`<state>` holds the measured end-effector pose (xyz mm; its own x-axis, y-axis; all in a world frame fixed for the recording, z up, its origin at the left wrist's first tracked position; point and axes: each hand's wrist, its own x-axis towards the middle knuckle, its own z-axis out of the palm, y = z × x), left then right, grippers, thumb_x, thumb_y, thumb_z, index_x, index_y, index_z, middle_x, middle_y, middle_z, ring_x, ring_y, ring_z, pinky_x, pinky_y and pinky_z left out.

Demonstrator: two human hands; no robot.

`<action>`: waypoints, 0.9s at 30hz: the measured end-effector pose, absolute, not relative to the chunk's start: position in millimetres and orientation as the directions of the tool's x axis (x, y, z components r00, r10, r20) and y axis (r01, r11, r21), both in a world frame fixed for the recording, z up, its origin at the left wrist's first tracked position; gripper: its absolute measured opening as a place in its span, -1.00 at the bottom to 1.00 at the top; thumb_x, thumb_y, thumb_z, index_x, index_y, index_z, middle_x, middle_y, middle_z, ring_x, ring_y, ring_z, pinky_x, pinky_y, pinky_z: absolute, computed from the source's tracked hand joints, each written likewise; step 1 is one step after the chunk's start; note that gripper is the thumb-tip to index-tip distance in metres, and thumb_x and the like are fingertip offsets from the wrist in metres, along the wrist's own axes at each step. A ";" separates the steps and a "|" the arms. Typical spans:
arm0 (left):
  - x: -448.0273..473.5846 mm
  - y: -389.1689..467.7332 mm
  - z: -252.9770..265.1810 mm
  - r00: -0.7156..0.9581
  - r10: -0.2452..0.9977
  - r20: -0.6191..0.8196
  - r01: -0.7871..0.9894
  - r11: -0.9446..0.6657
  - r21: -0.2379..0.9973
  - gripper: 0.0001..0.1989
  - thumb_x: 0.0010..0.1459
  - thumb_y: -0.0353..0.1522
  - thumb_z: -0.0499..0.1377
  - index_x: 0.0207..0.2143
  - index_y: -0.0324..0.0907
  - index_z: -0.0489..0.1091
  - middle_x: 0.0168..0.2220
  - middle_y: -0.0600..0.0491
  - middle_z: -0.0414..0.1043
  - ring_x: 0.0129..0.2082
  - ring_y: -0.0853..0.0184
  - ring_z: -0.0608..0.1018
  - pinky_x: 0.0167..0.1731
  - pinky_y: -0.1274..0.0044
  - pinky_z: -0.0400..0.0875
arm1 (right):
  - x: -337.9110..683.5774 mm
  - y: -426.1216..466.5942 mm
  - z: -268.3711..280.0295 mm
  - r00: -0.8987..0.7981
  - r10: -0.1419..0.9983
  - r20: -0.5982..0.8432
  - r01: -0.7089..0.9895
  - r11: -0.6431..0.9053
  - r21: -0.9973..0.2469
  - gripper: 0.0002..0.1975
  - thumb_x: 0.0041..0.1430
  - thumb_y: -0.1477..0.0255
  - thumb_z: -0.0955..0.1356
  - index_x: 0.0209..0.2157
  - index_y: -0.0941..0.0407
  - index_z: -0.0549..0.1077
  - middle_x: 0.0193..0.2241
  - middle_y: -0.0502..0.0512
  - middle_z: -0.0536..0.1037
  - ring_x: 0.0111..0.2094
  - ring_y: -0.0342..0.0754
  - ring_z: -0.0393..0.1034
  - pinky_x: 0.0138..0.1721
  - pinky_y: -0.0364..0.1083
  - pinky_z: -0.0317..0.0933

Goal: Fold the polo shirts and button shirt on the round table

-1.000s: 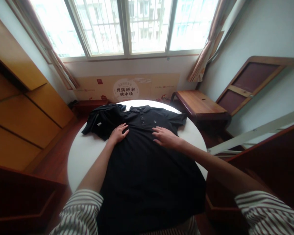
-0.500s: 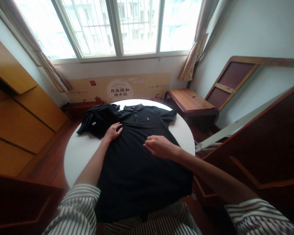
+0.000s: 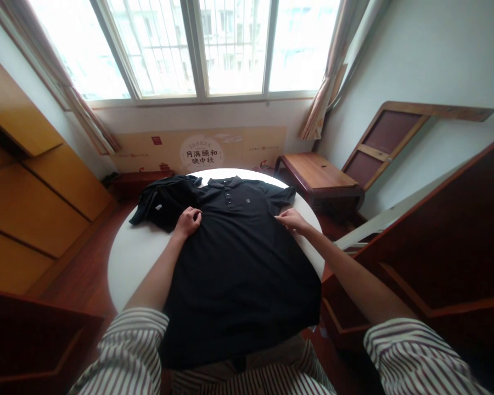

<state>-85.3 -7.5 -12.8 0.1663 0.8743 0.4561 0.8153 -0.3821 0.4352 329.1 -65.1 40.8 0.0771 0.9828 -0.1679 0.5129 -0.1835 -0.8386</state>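
A black polo shirt (image 3: pixel 242 274) lies front side up on a round white table (image 3: pixel 127 269), its collar toward the window and its hem hanging over the near edge. My left hand (image 3: pixel 188 221) is closed on the shirt's left edge, below the sleeve, with the fingers pinched. At the opposite edge, just under the right sleeve, my right hand (image 3: pixel 293 220) pinches the side of the shirt. To the left of the collar, a bunched black garment (image 3: pixel 160 200) with a small white tag rests on the table.
Behind the table stands a low wooden side table (image 3: pixel 319 170), by the right curtain. A printed cardboard panel (image 3: pixel 144 148) leans under the window. Wooden cabinets (image 3: pixel 28 203) line the left, and a dark wooden panel (image 3: pixel 448 241) stands close on the right.
My right hand has moved from above the middle of the shirt out to its right edge and pinched it. My left hand's spread fingers have closed on the left edge.
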 end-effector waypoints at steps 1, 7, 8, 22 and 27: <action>-85.2 -7.8 -12.4 0.164 0.877 0.452 0.818 -0.377 0.434 -0.73 0.21 -0.30 0.07 -0.21 -0.19 0.54 -0.28 -0.03 0.43 -0.29 0.26 0.52 -0.12 0.44 0.46 | 331.3 -63.8 42.3 0.086 0.982 -0.168 0.493 -0.189 -0.849 -0.62 0.06 0.18 0.48 -0.56 0.19 0.42 -0.81 -0.07 0.27 -0.76 -0.21 0.16 -0.73 -0.23 -0.01; -83.1 -13.0 -7.1 0.174 0.883 0.435 0.820 -0.375 0.433 -0.72 0.23 -0.32 0.05 -0.20 -0.20 0.54 -0.26 -0.05 0.44 -0.26 0.25 0.53 -0.10 0.43 0.46 | 352.6 -66.1 55.6 0.135 0.971 -0.198 0.367 -0.235 -0.900 -0.73 0.17 0.29 0.41 -0.44 0.19 0.40 -0.63 -0.01 0.41 -0.60 -0.21 0.32 -0.55 -0.24 0.25; -81.7 -14.2 -5.1 0.170 0.882 0.439 0.821 -0.373 0.432 -0.72 0.23 -0.32 0.05 -0.19 -0.20 0.54 -0.26 -0.05 0.45 -0.25 0.24 0.53 -0.10 0.43 0.46 | 354.0 -69.3 57.4 0.121 0.968 -0.219 0.349 -0.248 -0.903 -0.73 0.15 0.27 0.43 -0.41 0.19 0.41 -0.61 0.00 0.42 -0.59 -0.20 0.33 -0.54 -0.23 0.26; -72.7 -232.1 43.0 0.602 0.739 0.302 0.628 -0.672 0.392 -0.75 0.37 -0.27 0.06 -0.03 -0.13 0.46 -0.21 -0.03 0.47 -0.21 0.30 0.52 -0.15 0.48 0.44 | 366.8 -126.9 55.8 0.121 0.987 0.104 0.684 -0.007 -0.729 -0.46 0.11 0.32 0.45 0.07 0.25 0.36 -0.55 -0.03 0.41 -0.53 -0.09 0.30 -0.47 -0.13 0.21; -83.4 -322.8 27.1 0.722 0.669 0.179 0.626 -0.741 0.244 -0.27 0.02 -0.11 0.39 0.23 0.00 0.30 0.08 -0.14 0.41 -0.02 0.07 0.46 -0.03 0.24 0.43 | 332.5 -203.9 56.0 -0.270 0.896 0.352 0.799 0.413 -0.438 -0.73 0.32 0.29 0.29 -0.06 0.14 0.45 -0.36 0.14 0.50 -0.38 -0.01 0.41 -0.27 -0.04 0.33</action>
<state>-83.4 -322.8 27.1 0.7217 0.6688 0.1785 0.6260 -0.7407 0.2441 332.5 -203.9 56.0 -0.2697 0.8961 0.3524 0.7987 0.4126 -0.4380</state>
